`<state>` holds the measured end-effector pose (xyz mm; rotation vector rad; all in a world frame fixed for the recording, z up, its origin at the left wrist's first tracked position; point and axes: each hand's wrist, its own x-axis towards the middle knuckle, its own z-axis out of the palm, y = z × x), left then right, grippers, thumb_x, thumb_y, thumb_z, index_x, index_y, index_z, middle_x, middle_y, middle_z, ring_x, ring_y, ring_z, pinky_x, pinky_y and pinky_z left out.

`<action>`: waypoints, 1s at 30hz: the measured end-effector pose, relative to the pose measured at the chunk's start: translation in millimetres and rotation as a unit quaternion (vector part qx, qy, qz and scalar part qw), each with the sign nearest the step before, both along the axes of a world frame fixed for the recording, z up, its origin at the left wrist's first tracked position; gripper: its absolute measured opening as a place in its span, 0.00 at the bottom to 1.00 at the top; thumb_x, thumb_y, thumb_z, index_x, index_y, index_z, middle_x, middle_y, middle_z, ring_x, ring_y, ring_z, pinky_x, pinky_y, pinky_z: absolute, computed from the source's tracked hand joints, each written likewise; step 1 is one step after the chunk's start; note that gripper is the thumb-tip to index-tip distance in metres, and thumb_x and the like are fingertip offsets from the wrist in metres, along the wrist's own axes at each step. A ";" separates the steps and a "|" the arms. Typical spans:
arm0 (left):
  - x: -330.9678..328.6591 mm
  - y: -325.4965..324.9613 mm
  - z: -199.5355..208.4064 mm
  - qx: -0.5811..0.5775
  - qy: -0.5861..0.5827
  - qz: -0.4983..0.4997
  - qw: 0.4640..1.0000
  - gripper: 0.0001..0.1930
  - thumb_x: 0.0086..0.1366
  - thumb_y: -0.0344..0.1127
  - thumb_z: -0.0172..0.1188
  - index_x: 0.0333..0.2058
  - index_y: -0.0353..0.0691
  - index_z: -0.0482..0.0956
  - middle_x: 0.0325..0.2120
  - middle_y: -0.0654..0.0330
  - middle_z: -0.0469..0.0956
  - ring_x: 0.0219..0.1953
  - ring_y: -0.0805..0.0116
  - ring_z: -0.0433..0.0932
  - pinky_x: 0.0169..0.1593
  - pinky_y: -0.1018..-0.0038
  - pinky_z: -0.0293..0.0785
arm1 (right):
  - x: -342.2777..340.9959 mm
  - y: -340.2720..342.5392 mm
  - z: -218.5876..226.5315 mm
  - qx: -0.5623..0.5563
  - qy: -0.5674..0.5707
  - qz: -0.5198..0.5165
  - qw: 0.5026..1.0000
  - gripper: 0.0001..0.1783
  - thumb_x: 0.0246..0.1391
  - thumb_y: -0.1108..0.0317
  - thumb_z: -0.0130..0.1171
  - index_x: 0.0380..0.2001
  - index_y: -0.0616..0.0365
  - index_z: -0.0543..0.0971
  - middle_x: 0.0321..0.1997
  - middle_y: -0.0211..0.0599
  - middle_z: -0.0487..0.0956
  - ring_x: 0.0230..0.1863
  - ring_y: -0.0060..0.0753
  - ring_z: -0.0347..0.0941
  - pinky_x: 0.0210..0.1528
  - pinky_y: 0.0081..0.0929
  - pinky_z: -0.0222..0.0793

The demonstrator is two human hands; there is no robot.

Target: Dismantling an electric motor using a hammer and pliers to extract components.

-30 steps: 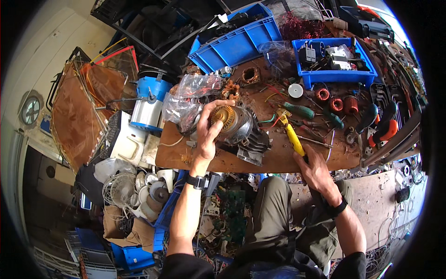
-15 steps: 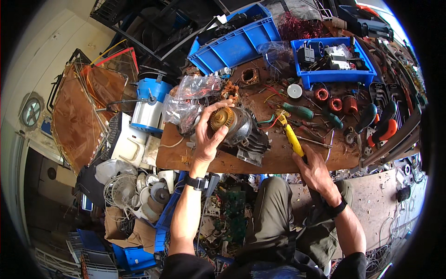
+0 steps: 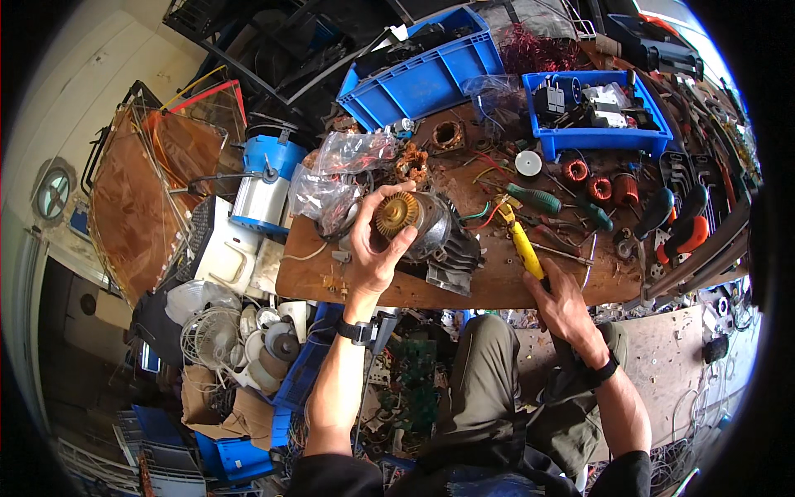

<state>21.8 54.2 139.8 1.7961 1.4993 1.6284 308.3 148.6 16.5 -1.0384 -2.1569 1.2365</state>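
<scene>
My left hand (image 3: 378, 248) is closed round the end of a dark metal motor (image 3: 433, 228), its fingers and thumb beside a gold-coloured ring with radial slots (image 3: 397, 214). A finned grey metal part (image 3: 454, 263) lies against the motor's right side on the workbench. In my closed right hand (image 3: 568, 308) is a hammer (image 3: 523, 247) with a yellow shaft. Its head points away from me, near thin red and green wires, and lies apart from the motor. My palm and fingers hide the lower end of its handle.
Screwdrivers (image 3: 534, 199), copper coils (image 3: 599, 188) and a white disc (image 3: 528, 163) lie on the wooden bench (image 3: 331, 287). Two blue crates (image 3: 422, 79) stand behind. Clear plastic bags (image 3: 327, 189) and a blue-silver canister (image 3: 267, 182) are at left. Scrap parts crowd the floor.
The view has shifted very slightly. Both hands keep their holds on the motor and the hammer, with hardly any movement.
</scene>
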 end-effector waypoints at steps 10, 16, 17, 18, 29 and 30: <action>10.6 6.1 8.8 -0.019 0.012 0.035 0.999 0.25 0.67 0.33 0.66 0.60 0.36 0.70 0.58 0.57 0.75 0.58 0.70 0.73 0.65 0.70 0.67 | -2.6 2.5 -4.0 0.009 0.030 0.001 1.000 0.27 0.70 0.50 0.54 0.57 0.64 0.72 0.50 0.62 0.79 0.51 0.67 0.73 0.55 0.53 0.67; 37.1 0.4 5.9 -0.018 -0.018 0.108 0.994 0.23 0.69 0.33 0.63 0.60 0.38 0.71 0.57 0.58 0.75 0.56 0.70 0.75 0.63 0.69 0.70 | -2.0 4.3 -11.2 0.027 0.040 0.003 0.999 0.27 0.70 0.50 0.54 0.57 0.64 0.72 0.49 0.62 0.78 0.50 0.67 0.73 0.53 0.53 0.68; 41.7 0.7 5.7 -0.026 -0.010 0.129 0.991 0.23 0.68 0.33 0.64 0.60 0.38 0.71 0.57 0.58 0.75 0.56 0.70 0.74 0.62 0.69 0.71 | -1.2 5.2 -12.0 0.017 0.036 0.008 0.999 0.27 0.70 0.50 0.53 0.57 0.64 0.72 0.49 0.62 0.78 0.50 0.67 0.73 0.53 0.53 0.68; 46.4 2.4 5.0 -0.033 -0.003 0.149 0.988 0.24 0.68 0.33 0.66 0.60 0.39 0.71 0.57 0.58 0.75 0.57 0.69 0.74 0.62 0.69 0.71 | -0.6 6.0 -11.9 0.007 0.032 0.013 0.999 0.27 0.70 0.49 0.53 0.56 0.65 0.72 0.48 0.62 0.78 0.50 0.67 0.73 0.53 0.53 0.67; 42.9 1.3 -0.3 -0.010 0.031 0.236 0.971 0.49 0.54 0.39 0.80 0.67 0.37 0.57 0.64 0.47 0.60 0.66 0.57 0.65 0.68 0.61 0.65 | -1.1 2.9 -4.9 0.027 0.046 0.003 0.999 0.28 0.70 0.49 0.52 0.53 0.67 0.73 0.49 0.64 0.79 0.52 0.68 0.73 0.55 0.52 0.67; 40.9 -0.8 -0.3 -0.018 0.067 0.241 0.968 0.51 0.53 0.41 0.81 0.68 0.37 0.57 0.64 0.46 0.60 0.65 0.55 0.65 0.68 0.60 0.64 | -1.8 3.9 -5.4 0.014 0.043 0.010 0.999 0.28 0.70 0.49 0.52 0.54 0.66 0.73 0.49 0.63 0.79 0.52 0.68 0.73 0.55 0.52 0.67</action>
